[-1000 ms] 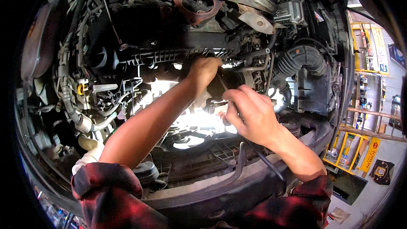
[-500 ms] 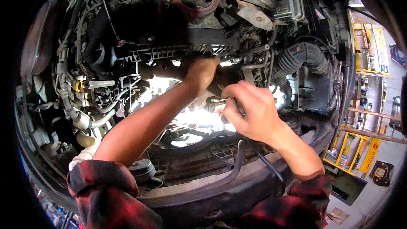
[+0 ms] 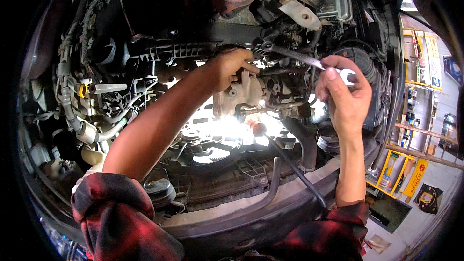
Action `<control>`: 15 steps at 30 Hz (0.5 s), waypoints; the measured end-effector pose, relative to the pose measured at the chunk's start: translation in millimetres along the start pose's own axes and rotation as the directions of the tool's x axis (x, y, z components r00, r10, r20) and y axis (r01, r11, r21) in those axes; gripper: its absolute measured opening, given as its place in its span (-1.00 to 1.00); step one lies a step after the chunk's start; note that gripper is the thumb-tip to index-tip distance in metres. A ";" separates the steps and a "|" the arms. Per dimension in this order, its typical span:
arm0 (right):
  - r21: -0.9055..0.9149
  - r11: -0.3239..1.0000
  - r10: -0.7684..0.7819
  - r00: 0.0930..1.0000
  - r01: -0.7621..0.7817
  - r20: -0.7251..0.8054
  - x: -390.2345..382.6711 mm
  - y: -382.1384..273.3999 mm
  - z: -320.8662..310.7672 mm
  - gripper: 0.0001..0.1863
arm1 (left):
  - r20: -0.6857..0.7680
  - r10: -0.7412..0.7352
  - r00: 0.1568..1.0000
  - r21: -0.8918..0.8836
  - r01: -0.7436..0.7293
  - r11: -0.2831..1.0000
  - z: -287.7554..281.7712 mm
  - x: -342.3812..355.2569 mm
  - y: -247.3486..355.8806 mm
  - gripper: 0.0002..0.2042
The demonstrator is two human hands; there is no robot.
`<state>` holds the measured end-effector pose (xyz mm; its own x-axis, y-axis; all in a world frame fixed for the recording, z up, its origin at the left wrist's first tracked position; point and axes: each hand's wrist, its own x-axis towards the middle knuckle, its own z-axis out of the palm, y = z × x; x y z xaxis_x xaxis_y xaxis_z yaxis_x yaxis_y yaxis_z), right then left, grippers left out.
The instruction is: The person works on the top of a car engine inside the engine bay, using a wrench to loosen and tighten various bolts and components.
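Note:
A long silver wrench (image 3: 305, 58) is gripped near its bright, open-jawed end by my right hand (image 3: 344, 89), thumb and fingers closed on it. Its far end reaches left among the dark engine parts beside the black ribbed plastic part (image 3: 183, 58); what it touches there is hard to make out. My left hand (image 3: 235, 70) is at the lower edge of that ribbed part, fingers curled, their tips mostly hidden. Whatever they grip does not show. Just below that hand is a pale metal engine part (image 3: 244, 94).
A corrugated black air hose (image 3: 355, 63) lies behind my right hand. A thin dark bar (image 3: 295, 169) slants across the front, near a curved black hose (image 3: 273, 179). Bright light shines from below. Yellow shelving (image 3: 394, 169) stands outside the car at right.
My right hand has moved up and to the right, away from the middle, and the wrench in it now shows plainly. My left hand stays in nearly the same place.

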<state>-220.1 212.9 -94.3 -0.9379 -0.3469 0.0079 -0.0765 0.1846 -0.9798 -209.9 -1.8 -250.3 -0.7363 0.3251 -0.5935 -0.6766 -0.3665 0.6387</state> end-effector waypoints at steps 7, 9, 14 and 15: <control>-0.672 0.642 -0.419 0.903 0.369 0.095 0.1 -38.4 34.1 -0.83 | 0.185 0.074 0.980 0.198 -0.111 0.974 -23.2 23.2 -15.5 -0.64; -0.792 0.370 -0.345 0.863 0.486 0.368 -2.0 -41.5 47.0 -0.83 | 0.262 0.185 0.947 0.392 -0.280 0.876 -34.4 36.9 -27.8 -0.66; -0.832 0.016 0.063 0.830 0.555 0.555 11.7 16.7 70.6 -0.67 | 0.344 0.182 0.921 0.271 -0.283 0.920 -47.2 62.3 -52.2 -0.59; -0.830 -0.002 0.069 0.828 0.558 0.557 13.0 27.4 69.4 -0.62 | 0.334 0.168 0.927 0.120 -0.218 0.968 -45.0 63.0 -54.1 -0.58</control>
<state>-210.9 149.6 -134.9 -0.5933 -0.7863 -0.1723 -0.8041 0.5690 0.1723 -219.2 -0.6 -344.3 -0.7996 0.5316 -0.2794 -0.4957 -0.3215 0.8068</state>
